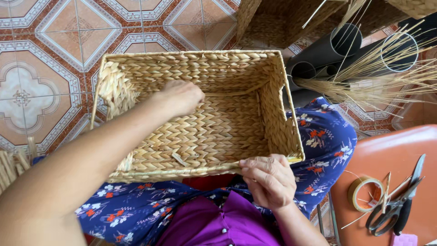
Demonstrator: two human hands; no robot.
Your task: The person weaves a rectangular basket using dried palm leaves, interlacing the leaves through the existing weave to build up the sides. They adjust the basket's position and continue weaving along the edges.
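The woven rectangular basket rests on the person's lap, its open mouth facing the camera. The left hand reaches inside with fingers curled against the far wall, though what they pinch is hidden; the right hand grips the near rim. Bracing that rim firmly should steady the weave.

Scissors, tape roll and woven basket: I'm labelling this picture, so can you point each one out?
scissors (395,210), head view, on the dark handles.
tape roll (355,189), head view, on its left rim.
woven basket (280,116), head view, on the right inner wall.
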